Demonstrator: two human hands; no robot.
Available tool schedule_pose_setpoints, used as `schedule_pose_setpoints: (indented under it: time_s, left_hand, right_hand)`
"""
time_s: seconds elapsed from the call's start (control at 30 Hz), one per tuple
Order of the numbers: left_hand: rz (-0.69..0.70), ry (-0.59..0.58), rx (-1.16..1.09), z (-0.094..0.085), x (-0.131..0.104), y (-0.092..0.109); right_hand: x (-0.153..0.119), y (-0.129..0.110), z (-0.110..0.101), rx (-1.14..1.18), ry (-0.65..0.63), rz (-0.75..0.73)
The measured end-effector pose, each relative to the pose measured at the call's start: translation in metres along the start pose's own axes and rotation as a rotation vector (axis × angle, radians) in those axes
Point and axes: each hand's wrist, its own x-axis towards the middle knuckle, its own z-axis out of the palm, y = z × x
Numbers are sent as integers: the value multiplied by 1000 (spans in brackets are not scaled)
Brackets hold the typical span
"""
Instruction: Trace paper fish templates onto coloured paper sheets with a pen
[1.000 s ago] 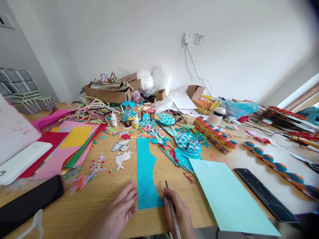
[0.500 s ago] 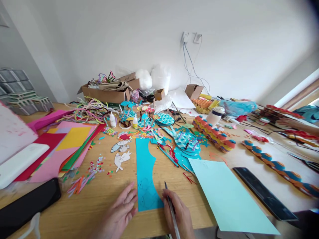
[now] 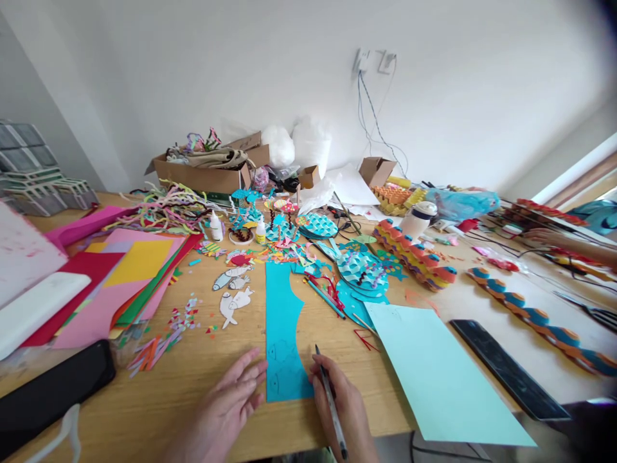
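Observation:
A strip of blue paper (image 3: 283, 321) with a curved right edge lies on the wooden table in front of me. Near its bottom end are fish outlines drawn in dark lines. My left hand (image 3: 236, 395) rests at the strip's left edge, fingers loosely spread, holding nothing. In my right hand (image 3: 340, 402) is a pen (image 3: 330, 399), its tip pointing up and away, off the paper. The fingers of that hand are at the strip's lower right edge. Cut-out white paper fish (image 3: 229, 309) lie farther up, left of the strip.
Coloured paper sheets (image 3: 139, 263) and a black phone (image 3: 58, 392) lie left. A pale green sheet (image 3: 434, 366) and a black flat device (image 3: 506, 366) lie right. Glue bottles (image 3: 216, 227) and craft pieces fill the back. Another person's arm (image 3: 569, 245) reaches in at far right.
The view has shifted slightly. My hands stay beside the blue strip, the pen still in my right hand. At far right the other person's arm reaches farther in.

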Motion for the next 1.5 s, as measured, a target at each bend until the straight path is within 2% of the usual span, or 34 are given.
schedule_pose_setpoints:
  time_s: [0.17,0.3,0.4,0.63,0.87,1.03,1.2,1.5]
  left_hand:
    - [23,-15,-5,4,-2,1]
    - [57,34,-12,0,2,0]
    - [22,26,-21,-4,3,-1]
    - [39,-73,64,-4,-3,-1]
    - [38,-110,56,-9,2,-4]
    - [38,-134,53,-10,4,-3]
    - [44,-170,53,-12,6,-1]
    - [50,-133,-77,-14,12,-3]
  right_hand:
    - [0,3,2,21,46,-21]
    - [-4,12,4,52,28,-32]
    - [-3,15,5,83,33,-6]
    - [14,1,12,169,65,57]
    - [17,-13,16,70,0,-133]
    - [21,-20,13,19,19,-147]
    - [24,-19,16,2,46,-127]
    - [24,-13,18,4,73,-104]
